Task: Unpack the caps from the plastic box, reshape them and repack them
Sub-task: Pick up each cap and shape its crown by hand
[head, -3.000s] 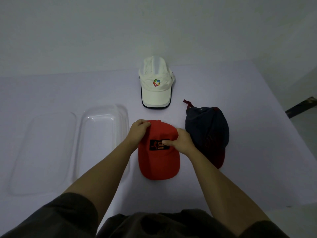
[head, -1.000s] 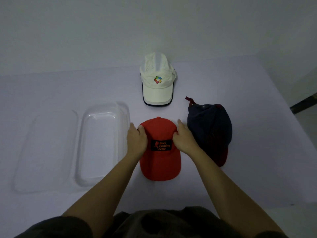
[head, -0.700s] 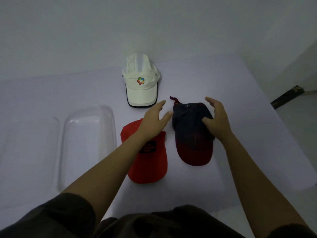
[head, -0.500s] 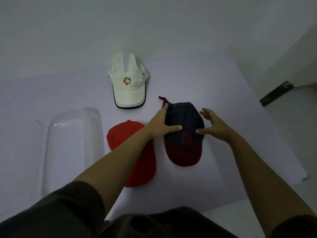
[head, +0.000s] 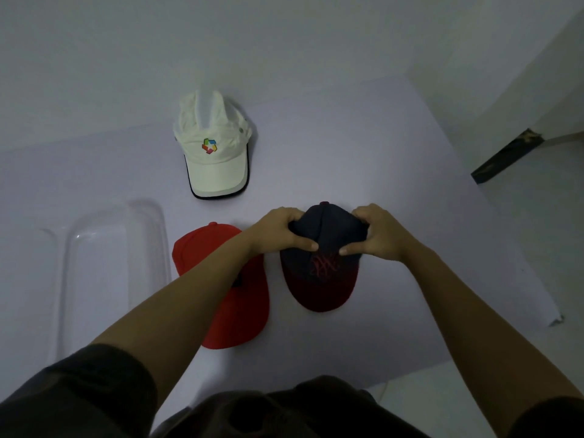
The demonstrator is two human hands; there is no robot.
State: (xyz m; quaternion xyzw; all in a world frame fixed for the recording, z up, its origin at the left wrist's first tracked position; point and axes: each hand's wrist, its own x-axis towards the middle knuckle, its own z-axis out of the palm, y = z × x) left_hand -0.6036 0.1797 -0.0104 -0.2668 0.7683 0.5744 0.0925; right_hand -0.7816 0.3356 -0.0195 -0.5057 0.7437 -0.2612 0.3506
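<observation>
A navy cap with a dark red brim lies on the table, brim toward me. My left hand grips the left side of its crown, thumb on the front panel. My right hand grips the right side the same way. A red cap lies just left of it, partly under my left forearm. A white cap with a coloured logo sits farther back. The clear plastic box stands at the left, with nothing visible inside.
The box's clear lid lies flat to the left of the box. The table's right edge drops to the floor, and a wall rises behind the table.
My hands left the red cap and moved right to the navy cap. They now grip its crown from both sides, and the crown stands rounder than before.
</observation>
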